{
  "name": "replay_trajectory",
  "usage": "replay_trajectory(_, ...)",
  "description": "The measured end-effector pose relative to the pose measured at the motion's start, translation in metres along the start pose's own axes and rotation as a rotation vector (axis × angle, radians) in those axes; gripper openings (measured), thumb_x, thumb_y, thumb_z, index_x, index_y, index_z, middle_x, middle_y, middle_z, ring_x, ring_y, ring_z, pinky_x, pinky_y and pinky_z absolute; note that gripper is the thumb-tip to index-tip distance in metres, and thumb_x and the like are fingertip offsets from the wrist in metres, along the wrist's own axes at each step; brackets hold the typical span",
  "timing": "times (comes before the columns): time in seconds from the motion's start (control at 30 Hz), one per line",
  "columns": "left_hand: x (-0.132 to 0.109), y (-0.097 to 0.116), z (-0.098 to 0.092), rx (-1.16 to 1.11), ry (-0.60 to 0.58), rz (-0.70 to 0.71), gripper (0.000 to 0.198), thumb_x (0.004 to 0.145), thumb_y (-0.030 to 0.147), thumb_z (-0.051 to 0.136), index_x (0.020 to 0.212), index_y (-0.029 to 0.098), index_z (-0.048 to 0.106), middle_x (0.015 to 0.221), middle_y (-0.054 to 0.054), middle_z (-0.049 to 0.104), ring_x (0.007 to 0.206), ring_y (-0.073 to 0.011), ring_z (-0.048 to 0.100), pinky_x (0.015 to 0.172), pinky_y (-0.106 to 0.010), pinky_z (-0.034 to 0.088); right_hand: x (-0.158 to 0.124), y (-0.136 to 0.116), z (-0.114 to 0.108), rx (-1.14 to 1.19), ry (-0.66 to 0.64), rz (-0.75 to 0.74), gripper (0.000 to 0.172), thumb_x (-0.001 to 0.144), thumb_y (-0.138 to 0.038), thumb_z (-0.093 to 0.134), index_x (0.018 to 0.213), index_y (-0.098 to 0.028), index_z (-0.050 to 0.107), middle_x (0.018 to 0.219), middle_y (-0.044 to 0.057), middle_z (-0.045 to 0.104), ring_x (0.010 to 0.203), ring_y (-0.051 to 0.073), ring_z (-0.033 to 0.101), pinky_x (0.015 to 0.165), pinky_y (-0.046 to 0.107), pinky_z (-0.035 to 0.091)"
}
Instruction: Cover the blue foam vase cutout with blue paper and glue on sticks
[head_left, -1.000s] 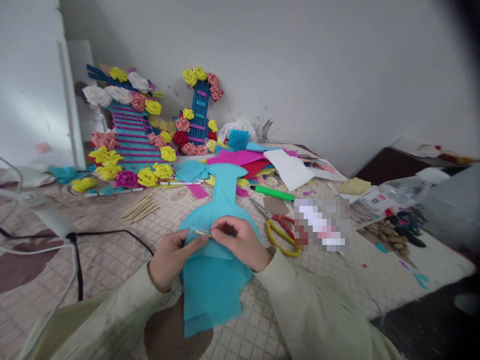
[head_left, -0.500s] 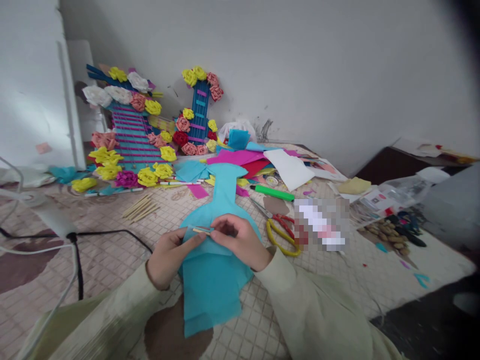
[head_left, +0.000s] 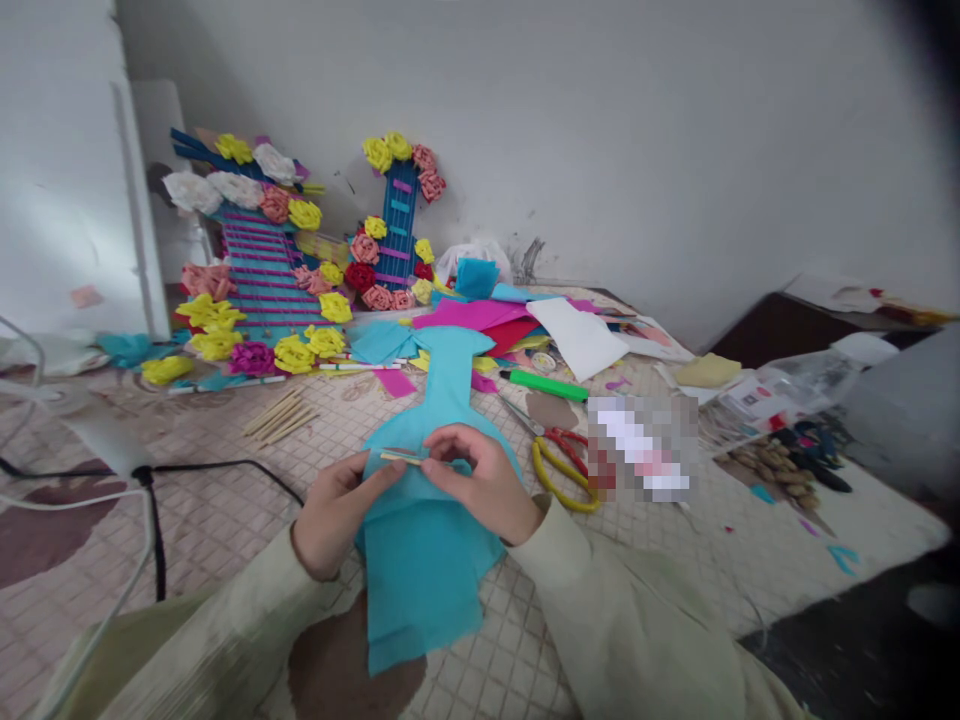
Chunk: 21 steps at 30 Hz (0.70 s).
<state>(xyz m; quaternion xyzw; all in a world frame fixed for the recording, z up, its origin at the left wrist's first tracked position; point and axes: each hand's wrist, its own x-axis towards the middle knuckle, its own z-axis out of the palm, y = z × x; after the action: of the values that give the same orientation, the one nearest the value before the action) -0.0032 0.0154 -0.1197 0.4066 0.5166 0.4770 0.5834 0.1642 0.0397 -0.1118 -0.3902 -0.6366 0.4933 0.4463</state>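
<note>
My left hand (head_left: 334,515) is closed, its thumb pressing a thin wooden stick (head_left: 396,458) against the edge of a turquoise crepe paper sheet (head_left: 424,590). At the stick's other end, my right hand (head_left: 484,483) pinches with thumb and forefinger; its fingertips are partly hidden. The sheet hangs from the fingers toward me. Beneath both hands lies a turquoise guitar-shaped cutout (head_left: 448,385), its neck pointing away from me and its round body partly covered by the sheet.
Scissors (head_left: 566,470) and a green marker (head_left: 547,385) lie to the right. Several wooden sticks (head_left: 281,418) are at left, near a white lamp or stand (head_left: 105,430) with cables. Flower-decorated panels (head_left: 262,265) lean on the wall. Coloured paper (head_left: 480,315) is piled behind; a plastic bottle (head_left: 817,380) lies far right.
The wooden stick shows more fully between my fingers, and the paper edge around it has shifted slightly. Both hands stay almost in the same place.
</note>
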Motion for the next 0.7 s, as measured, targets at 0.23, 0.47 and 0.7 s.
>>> replay_trajectory(0.23,0.0006,-0.001,0.0002,-0.065,0.04,-0.026,0.031,0.058,0.046,0.078,0.071,0.019,0.07,0.052,0.003,0.053,0.051,-0.0127,0.046,0.059,-0.028,0.043,-0.0004,0.0021,-0.0004,-0.038,0.014,-0.037,0.017,0.071,-0.022,0.064,0.087,-0.019,0.062,0.077,0.0,0.061,0.076,0.015,0.058,0.075,0.03,0.046)
replay_trajectory(0.47,0.0033,-0.0005,-0.0005,0.053,0.119,0.084,0.035,0.055,0.048,0.078,0.077,0.021,0.075,0.071,-0.004,0.069,0.076,-0.0225,0.057,0.067,-0.03,0.042,0.0009,0.0027,-0.0014,-0.033,0.008,-0.027,0.018,0.071,-0.022,0.065,0.088,-0.019,0.062,0.08,0.001,0.062,0.079,0.015,0.06,0.076,0.03,0.048)
replay_trajectory(0.7,0.002,-0.0001,-0.001,0.06,0.074,0.053,0.039,0.058,0.048,0.076,0.082,0.017,0.075,0.074,-0.005,0.071,0.069,-0.0183,0.057,0.064,-0.027,0.043,0.0005,-0.0008,-0.0019,-0.015,-0.018,0.009,0.014,0.078,-0.03,0.062,0.085,-0.018,0.063,0.078,0.001,0.063,0.077,0.014,0.059,0.074,0.028,0.047)
